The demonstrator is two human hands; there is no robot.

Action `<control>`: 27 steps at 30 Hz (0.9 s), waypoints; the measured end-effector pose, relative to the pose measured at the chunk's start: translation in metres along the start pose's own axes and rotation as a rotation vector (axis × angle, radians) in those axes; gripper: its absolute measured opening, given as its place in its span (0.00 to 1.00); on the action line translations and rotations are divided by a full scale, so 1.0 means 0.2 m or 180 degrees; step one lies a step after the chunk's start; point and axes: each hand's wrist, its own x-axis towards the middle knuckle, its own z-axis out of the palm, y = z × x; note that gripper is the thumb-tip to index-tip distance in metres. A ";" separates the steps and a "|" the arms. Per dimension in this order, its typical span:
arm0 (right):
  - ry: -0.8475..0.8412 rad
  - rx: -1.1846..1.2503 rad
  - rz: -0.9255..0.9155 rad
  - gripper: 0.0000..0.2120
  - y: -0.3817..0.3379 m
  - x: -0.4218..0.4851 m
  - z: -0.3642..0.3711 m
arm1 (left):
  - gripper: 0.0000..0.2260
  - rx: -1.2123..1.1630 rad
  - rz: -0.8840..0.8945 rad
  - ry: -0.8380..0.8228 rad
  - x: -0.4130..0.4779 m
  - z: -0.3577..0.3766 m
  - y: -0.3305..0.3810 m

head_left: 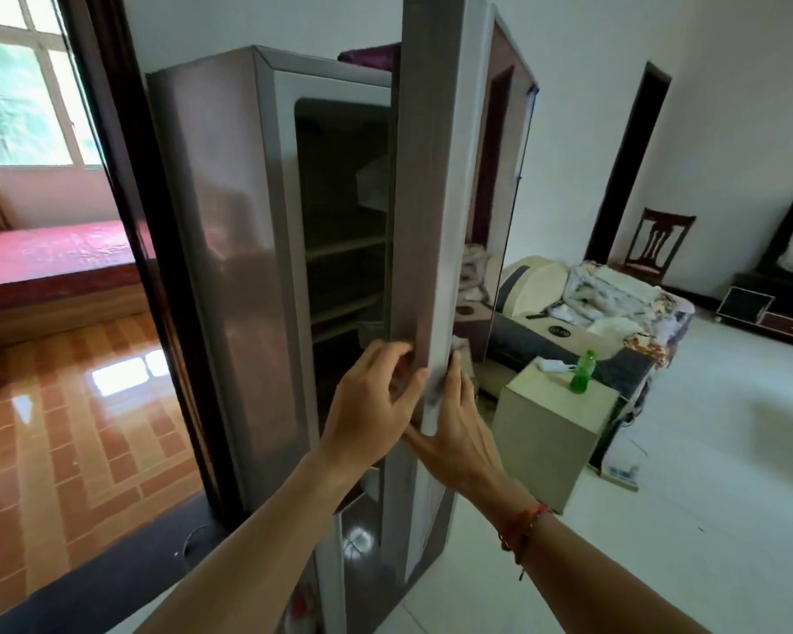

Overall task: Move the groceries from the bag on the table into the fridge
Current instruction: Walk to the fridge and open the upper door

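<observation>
A tall silver fridge [230, 249] stands straight ahead with its upper door [426, 212] swung partly open, edge-on to me. My left hand [372, 404] curls its fingers round the door's inner edge near the bottom. My right hand [458, 432] grips the same edge from the outer side, its fingers wrapped behind the door. Inside, dim shelves [346, 247] show, with something pale and white [374, 183] on the upper level. No grocery bag or table with a bag is in view.
A small beige side table [545, 432] with a green bottle [583, 372] stands right of the fridge, a sofa [577, 313] piled with bedding behind it. A dark doorframe [156, 267] on the left leads to a room with a red bed. White floor spreads to the right.
</observation>
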 end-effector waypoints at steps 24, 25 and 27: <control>0.0601 -0.0059 0.0737 0.30 0.50 -0.42 -0.66 | 0.20 0.0537 0.0277 -0.1353 0.19 0.36 0.00; 0.0671 -0.0065 0.0842 0.27 0.53 -0.43 -0.68 | 0.19 0.0516 0.0382 -0.1363 0.20 0.38 -0.01; 0.0833 -0.0028 0.0983 0.24 0.58 -0.45 -0.72 | 0.20 0.0471 0.0649 -0.1418 0.22 0.44 -0.02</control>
